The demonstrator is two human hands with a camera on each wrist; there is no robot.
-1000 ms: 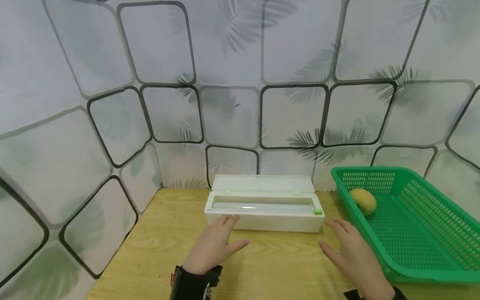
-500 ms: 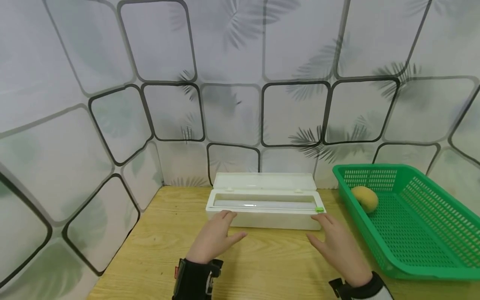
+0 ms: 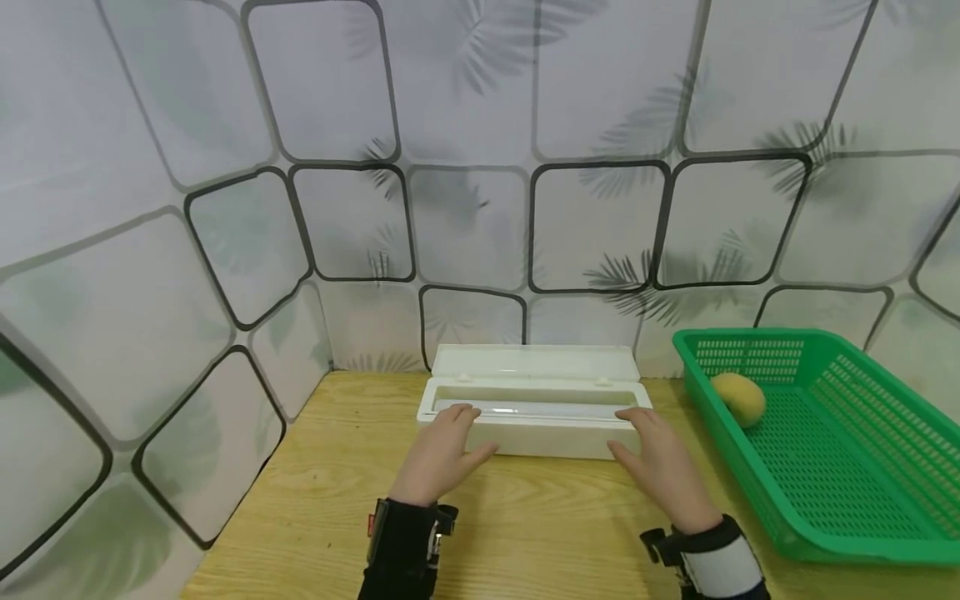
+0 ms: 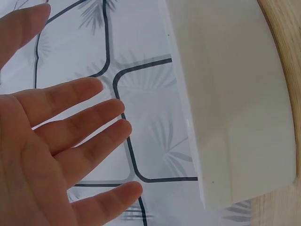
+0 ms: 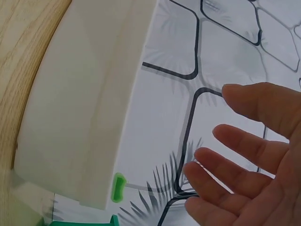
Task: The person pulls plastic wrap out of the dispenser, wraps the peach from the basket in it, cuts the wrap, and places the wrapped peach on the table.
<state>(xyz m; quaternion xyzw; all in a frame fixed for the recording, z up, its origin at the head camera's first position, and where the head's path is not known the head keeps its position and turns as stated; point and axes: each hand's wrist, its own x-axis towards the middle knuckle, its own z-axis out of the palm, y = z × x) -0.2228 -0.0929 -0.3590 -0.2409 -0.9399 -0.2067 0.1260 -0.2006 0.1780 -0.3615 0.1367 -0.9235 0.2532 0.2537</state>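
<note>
A white cling film dispenser [image 3: 555, 439] stands on the table, its lid [image 3: 536, 362] raised at the back. Inside lies a pale roll [image 3: 547, 409]. My left hand [image 3: 438, 458] hovers before the dispenser's left part, fingers spread and relaxed; in the left wrist view a gap separates them from its white wall [image 4: 240, 103]. At the right end hovers my right hand [image 3: 666, 467], fingers loosely bent, also apart from the box in the right wrist view. A green slider [image 5: 118, 187] sits on the dispenser's edge there; in the head view the right hand hides it.
A green plastic basket [image 3: 750, 467] stands to the right with a round yellowish fruit [image 3: 738, 398] inside. The wooden table [image 3: 360, 492] meets a patterned wall covering [image 3: 480, 225] at the back and left.
My right hand has moved left and forward, from beside the basket to the dispenser's right end. The left hand has shifted slightly forward. The dispenser stays put, lid raised.
</note>
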